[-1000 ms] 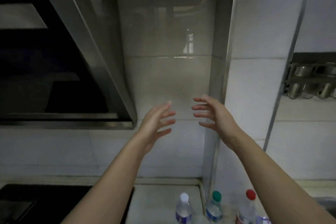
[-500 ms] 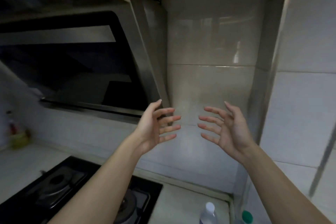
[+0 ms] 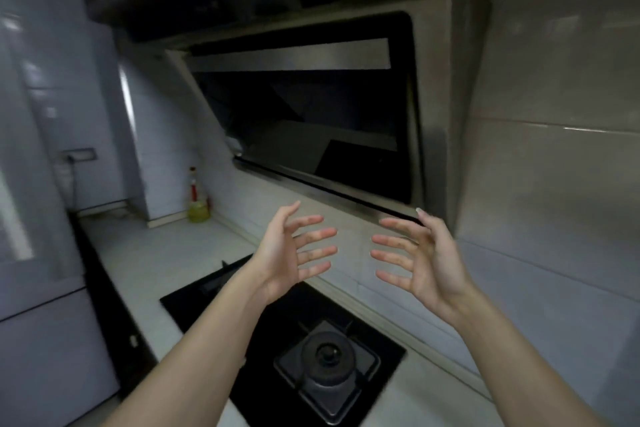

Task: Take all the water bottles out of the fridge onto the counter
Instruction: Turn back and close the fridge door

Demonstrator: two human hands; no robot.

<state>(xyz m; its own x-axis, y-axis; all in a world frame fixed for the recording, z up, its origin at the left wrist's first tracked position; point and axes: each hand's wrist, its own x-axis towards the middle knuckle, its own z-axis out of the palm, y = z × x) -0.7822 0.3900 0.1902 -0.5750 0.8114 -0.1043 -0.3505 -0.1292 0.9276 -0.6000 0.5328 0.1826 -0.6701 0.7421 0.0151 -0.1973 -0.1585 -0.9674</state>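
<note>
Now both hands, left and right, hover empty with fingers spread wide above the hob, probably between bottles; next, reach the fridge.

A home kitchen: a black gas hob is set into a pale counter under a slanted extractor hood, with tiled walls and an oil bottle in the corner.
</note>
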